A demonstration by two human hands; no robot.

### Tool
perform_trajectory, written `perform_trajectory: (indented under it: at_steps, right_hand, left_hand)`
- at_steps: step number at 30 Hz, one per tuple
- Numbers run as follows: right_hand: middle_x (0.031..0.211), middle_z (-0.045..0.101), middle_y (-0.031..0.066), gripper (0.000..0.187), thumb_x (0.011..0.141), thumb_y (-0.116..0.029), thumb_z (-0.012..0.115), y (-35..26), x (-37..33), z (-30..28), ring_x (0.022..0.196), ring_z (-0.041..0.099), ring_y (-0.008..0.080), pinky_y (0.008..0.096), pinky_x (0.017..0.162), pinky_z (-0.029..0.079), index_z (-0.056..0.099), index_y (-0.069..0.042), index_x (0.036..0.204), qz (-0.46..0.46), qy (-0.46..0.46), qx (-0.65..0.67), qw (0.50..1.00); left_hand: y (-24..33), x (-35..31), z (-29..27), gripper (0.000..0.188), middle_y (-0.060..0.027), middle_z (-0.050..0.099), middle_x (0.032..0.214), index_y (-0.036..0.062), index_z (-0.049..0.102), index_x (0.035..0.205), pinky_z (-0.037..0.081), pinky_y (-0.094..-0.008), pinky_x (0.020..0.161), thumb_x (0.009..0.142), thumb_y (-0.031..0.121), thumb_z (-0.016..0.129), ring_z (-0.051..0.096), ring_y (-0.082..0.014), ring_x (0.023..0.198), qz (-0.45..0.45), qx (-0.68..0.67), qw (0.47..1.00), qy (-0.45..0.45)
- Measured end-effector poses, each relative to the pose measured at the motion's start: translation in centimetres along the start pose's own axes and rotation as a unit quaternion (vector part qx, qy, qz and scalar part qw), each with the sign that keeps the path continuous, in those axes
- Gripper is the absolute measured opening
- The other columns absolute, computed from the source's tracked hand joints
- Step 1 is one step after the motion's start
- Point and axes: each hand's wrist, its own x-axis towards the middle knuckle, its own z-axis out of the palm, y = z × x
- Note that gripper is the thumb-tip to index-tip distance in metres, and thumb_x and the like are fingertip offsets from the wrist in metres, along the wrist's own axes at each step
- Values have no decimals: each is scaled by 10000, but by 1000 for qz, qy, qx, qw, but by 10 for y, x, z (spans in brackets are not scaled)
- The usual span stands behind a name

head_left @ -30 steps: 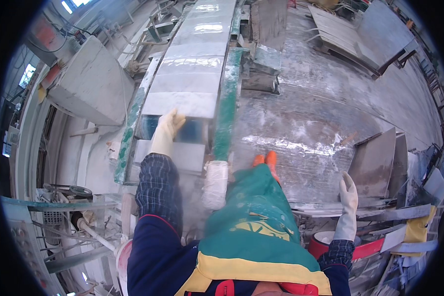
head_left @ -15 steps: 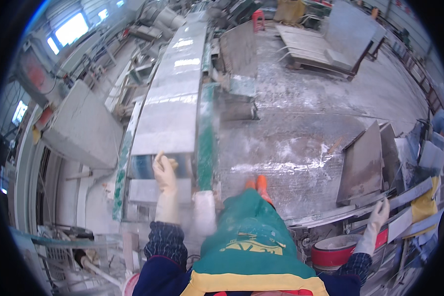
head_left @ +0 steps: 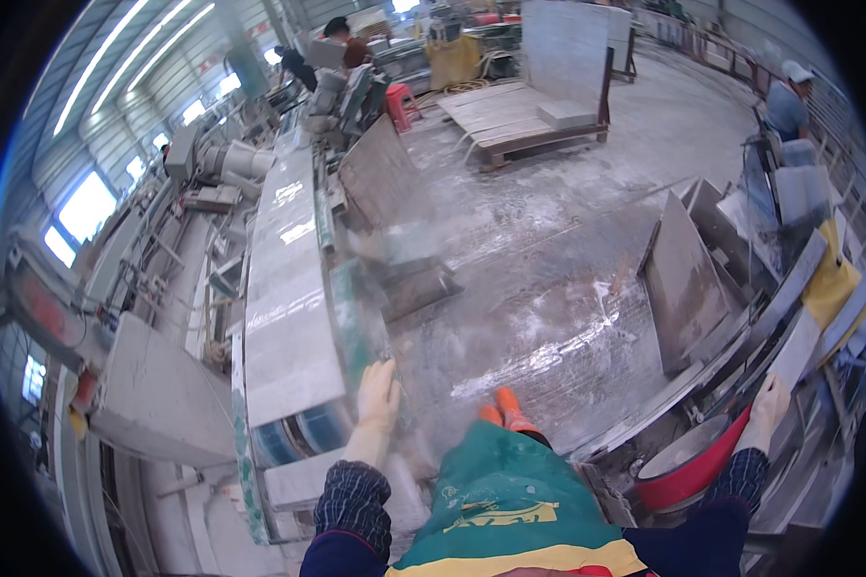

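Observation:
My left hand, in a pale rubber glove, lies by the green side rail of a roller conveyor, fingers stretched forward with nothing in them. Whether it rests on the rail or hovers just above it is unclear. Beside it, a long wet grey stone slab lies on the conveyor, its near end by a blue roller. My right hand, gloved likewise, is out to the right at the near end of a pale flat strip. Its fingers are too small to show a grip. Below it sits a red-rimmed round tub.
Brown slabs lean upright at the right, near a yellow cloth. A wooden pallet and red stool stand farther off. A large stone block is left of the conveyor. Another person is at far right.
The view has tilted up and turned. My left hand has moved from over the conveyor's roller gap to its right rail, its curled fingers straightening. My right hand has reached to the strip's near end.

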Motion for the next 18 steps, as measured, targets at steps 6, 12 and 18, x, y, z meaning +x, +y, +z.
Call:
perform_trajectory:
  at_steps: [6, 12, 18]
  right_hand:
    - [966, 713, 210, 416, 1010, -399, 480, -34, 15, -27, 942, 668, 419, 521, 860, 513, 714, -55, 998, 99, 1, -67, 993]
    - [1167, 685, 188, 530, 988, -526, 474, -37, 23, -22, 1080, 637, 409, 500, 939, 499, 678, -83, 1195, 109, -11, -123, 986]
    - [1561, 426, 116, 696, 984, -624, 437, -20, 16, -7, 1454, 363, 305, 564, 1159, 303, 453, -166, 1508, 136, -95, -137, 976]
  left_hand:
    - [-7, -7, 4, 470, -292, 537, 1380, 56, 587, 1348, 370, -500, 1129, 888, 127, 656, 472, -473, 1304, -40, 50, 998, 3]
    - [-3, -3, -2, 461, -300, 528, 1381, 45, 592, 1335, 376, -507, 1114, 887, 132, 658, 472, -474, 1295, -59, 62, 996, -23]
    - [5, -2, -7, 439, -325, 517, 1412, 28, 607, 1320, 348, -485, 1156, 900, 148, 644, 459, -482, 1337, -76, 55, 995, -34]
